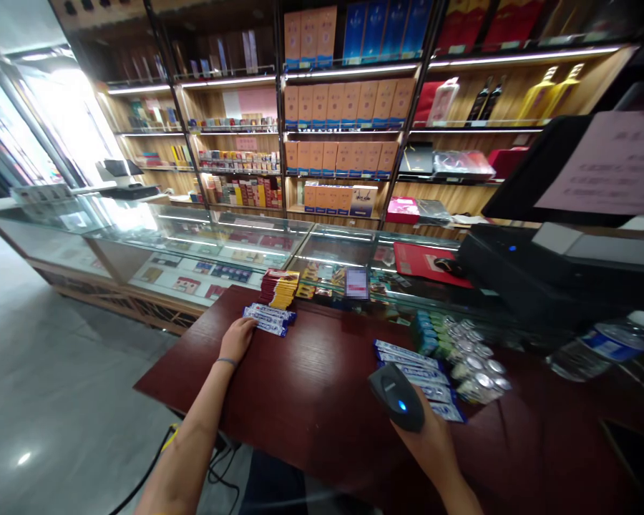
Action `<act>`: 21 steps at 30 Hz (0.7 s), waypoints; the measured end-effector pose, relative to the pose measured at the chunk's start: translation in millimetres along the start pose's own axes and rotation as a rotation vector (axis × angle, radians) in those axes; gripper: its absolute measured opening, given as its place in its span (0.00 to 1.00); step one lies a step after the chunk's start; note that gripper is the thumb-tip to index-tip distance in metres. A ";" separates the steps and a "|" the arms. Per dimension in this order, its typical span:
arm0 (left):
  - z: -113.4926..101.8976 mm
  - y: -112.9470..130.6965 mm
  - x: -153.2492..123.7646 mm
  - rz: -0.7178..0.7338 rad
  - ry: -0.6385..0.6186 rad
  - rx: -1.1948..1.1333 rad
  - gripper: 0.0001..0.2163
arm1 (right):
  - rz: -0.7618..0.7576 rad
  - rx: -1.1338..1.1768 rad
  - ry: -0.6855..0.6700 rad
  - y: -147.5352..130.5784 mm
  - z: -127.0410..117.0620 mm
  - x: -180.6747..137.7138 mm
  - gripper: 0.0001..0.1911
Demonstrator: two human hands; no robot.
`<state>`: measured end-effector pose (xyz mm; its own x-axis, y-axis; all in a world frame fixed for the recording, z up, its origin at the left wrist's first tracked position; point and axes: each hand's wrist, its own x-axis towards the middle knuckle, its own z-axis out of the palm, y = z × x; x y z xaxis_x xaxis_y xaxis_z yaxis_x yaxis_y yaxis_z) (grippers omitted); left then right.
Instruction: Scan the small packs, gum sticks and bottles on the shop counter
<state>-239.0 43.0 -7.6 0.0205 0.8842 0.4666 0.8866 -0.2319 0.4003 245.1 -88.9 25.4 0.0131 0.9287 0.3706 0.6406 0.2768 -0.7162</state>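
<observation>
My left hand (237,339) is at the far left part of the table, its fingers curled onto the left end of a small row of blue-and-white stick packets (270,320). The fingertips are partly hidden against the packets. In my right hand (429,438) is a dark handheld barcode scanner (397,397) with a lit blue light on top. The scanner is over the near left side of a larger fanned row of blue-and-white packets (416,374), hiding some of them. Just behind the smaller row stands a stack of red-and-yellow packets (277,287).
Several small cans (475,361) stand shrink-wrapped on the right, with a water bottle (604,347) farther right. A monitor (574,168) rises behind them. Beyond the brown table (300,386) runs a glass display counter (230,236), backed by shelves of boxes and bottles.
</observation>
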 end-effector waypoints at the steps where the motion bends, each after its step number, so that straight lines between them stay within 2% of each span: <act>1: -0.9 2.5 -0.8 0.001 0.014 -0.008 0.15 | 0.004 0.001 -0.001 -1.5 -2.0 0.0 0.25; 4: 0.9 18.7 -3.4 0.002 0.072 -0.027 0.16 | 0.013 -0.008 -0.003 -3.3 -10.2 0.1 0.22; 7: 12.0 51.5 -4.4 0.028 0.104 -0.094 0.16 | 0.037 -0.042 0.045 0.9 -21.1 -1.0 0.21; 10: 31.2 97.8 -2.7 0.085 0.072 -0.206 0.17 | 0.074 -0.075 0.104 9.5 -33.3 -4.3 0.23; 15: 68.9 183.4 -0.3 0.196 -0.020 -0.351 0.16 | 0.130 -0.095 0.174 22.1 -57.1 -13.9 0.20; 21: 104.7 273.1 -13.0 0.309 -0.182 -0.499 0.15 | 0.156 -0.115 0.200 37.7 -88.4 -26.5 0.17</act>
<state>51.3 10.7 13.0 0.3600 0.7905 0.4955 0.5044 -0.6117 0.6095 336.8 -125.0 40.8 0.2622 0.8876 0.3788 0.7017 0.0941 -0.7062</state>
